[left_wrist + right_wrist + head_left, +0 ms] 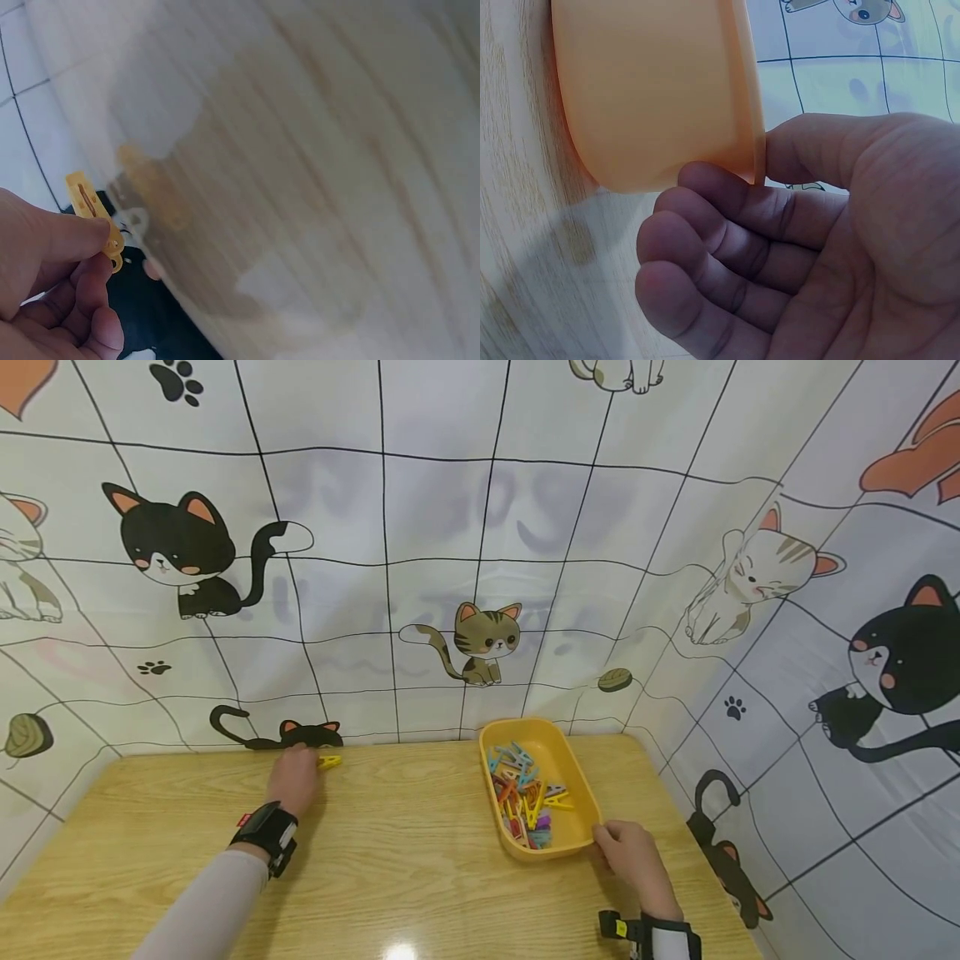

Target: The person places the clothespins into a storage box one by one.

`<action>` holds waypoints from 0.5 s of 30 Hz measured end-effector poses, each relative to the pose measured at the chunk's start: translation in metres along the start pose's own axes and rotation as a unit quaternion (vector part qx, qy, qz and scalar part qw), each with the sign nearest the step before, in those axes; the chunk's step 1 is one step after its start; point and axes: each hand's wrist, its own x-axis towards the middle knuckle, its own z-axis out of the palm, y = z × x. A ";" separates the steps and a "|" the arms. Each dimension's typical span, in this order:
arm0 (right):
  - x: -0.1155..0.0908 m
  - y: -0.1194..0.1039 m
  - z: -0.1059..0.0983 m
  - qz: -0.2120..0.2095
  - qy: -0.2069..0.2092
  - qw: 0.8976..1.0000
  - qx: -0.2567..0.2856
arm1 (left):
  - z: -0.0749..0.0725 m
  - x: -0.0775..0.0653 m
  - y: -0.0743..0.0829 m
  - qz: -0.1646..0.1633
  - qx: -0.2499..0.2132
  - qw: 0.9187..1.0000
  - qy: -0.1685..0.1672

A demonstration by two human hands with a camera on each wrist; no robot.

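My left hand (pixel 295 779) is at the back left of the table, pinching a yellow clothespin (pixel 94 214) between thumb and index finger close over the wooden surface. In the head view the clothespin's end sticks out to the right of the fingers. At the right, my right hand (pixel 630 860) grips the near right corner of a yellow plastic basket (pixel 581 777), thumb on one side of the rim and index finger on the other. Many small clothespins (pixel 525 789) in blue, red, orange, yellow and purple lie heaped in the basket's left part.
The wooden table (pixel 397 827) ends at the back against a white curtain (pixel 435 527) with a grid and cartoon cats. The curtain also runs along the right side. Each wrist wears a strapped camera, such as the left wrist camera (pixel 270 835).
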 end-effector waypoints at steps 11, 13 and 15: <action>0.000 -0.003 -0.001 0.002 -0.001 1.000 -0.002 | -0.012 0.001 0.034 0.029 -0.034 0.999 0.017; 0.000 -0.002 -0.001 0.002 -0.001 1.000 -0.004 | -0.013 0.002 0.042 0.035 -0.038 0.998 0.019; -0.001 -0.002 0.000 0.002 0.000 1.000 -0.006 | -0.016 0.002 0.050 0.046 -0.044 0.998 0.023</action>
